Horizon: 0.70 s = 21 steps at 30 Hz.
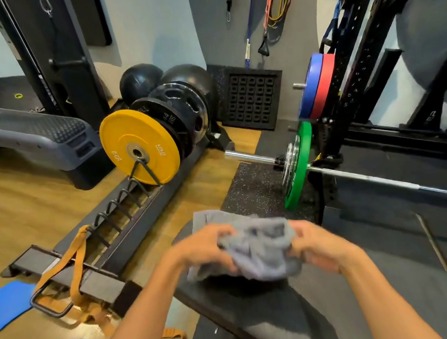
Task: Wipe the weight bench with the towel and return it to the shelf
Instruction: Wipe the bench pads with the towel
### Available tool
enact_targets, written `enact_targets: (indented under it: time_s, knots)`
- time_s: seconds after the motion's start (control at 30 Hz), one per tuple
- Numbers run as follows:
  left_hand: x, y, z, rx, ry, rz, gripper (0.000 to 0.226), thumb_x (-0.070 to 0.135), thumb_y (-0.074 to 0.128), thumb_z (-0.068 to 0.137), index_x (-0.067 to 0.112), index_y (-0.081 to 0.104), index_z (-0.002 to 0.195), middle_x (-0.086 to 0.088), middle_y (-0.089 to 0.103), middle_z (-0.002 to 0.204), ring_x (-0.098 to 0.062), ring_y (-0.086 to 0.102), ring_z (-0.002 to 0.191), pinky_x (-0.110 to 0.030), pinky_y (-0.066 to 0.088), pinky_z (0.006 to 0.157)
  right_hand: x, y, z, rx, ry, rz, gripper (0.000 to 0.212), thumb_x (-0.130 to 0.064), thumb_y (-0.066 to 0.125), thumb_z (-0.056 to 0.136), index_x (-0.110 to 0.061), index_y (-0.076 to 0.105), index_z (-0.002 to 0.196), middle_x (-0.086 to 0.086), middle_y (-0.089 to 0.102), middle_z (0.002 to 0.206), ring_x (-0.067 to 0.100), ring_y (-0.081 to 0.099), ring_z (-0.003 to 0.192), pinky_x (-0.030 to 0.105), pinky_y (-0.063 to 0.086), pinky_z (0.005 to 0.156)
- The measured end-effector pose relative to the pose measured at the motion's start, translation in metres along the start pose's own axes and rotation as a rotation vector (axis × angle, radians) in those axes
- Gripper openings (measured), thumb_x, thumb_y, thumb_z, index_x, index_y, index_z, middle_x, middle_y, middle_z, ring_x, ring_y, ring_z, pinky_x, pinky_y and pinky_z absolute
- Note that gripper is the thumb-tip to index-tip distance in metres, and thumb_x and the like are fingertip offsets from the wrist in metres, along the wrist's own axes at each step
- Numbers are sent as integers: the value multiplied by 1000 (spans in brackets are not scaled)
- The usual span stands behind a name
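Hands: the left hand (206,250) and right hand (317,245) both have fingers closed on the gray towel (255,248).
Towel: bunched up, held just over the black bench surface (248,313).
Floor: plate rack (118,230) on the left.
Far: yellow plate (138,146), green plate (297,165).

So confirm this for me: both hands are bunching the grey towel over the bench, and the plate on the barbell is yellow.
Not quite. The head view shows the plate on the barbell is green; the yellow plate sits in the floor rack. Both the left hand and right hand do bunch the grey towel over the bench.
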State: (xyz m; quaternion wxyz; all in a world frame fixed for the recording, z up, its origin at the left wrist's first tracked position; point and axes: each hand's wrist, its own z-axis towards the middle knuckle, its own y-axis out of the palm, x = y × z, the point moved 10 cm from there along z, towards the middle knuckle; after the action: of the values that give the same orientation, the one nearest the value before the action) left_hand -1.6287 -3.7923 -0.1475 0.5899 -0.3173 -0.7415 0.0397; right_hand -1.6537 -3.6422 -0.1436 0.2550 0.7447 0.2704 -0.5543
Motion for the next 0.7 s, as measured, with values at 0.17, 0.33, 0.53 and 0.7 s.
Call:
enact_targets:
  time_s: [0.17, 0.33, 0.53, 0.7]
  knots:
    - [-22, -5, 2, -68, -51, -259, 63, 9, 84, 64, 27, 61, 120, -2, 60, 115, -14, 62, 96, -22, 50, 76, 21, -12, 8, 22, 87, 145, 54, 4, 64, 70, -11, 65, 122, 16, 66, 124, 29, 65, 110, 39, 56, 86]
    - [-45, -71, 38, 444, -150, -257, 63, 8, 81, 73, 18, 54, 129, -14, 60, 123, -18, 60, 95, -27, 49, 75, 13, -66, 48, 472, 126, -217, 52, -11, 65, 90, -14, 47, 138, 9, 65, 123, 27, 65, 106, 45, 54, 87]
    - [-100, -55, 44, 509, -377, 85, 61, 38, 80, 75, 12, 53, 123, -4, 54, 126, -24, 50, 120, -30, 40, 86, 57, -72, 52, 561, 335, -750, 69, -38, 68, 86, -14, 38, 143, 9, 51, 141, 29, 49, 125, 41, 43, 99]
    - [-65, -83, 51, 696, -155, 164, 44, 9, 70, 78, 16, 60, 121, -7, 58, 125, -26, 52, 118, -22, 35, 80, 42, -79, 51, 643, 291, -762, 49, -23, 68, 88, -17, 52, 133, 10, 53, 134, 29, 52, 119, 39, 45, 95]
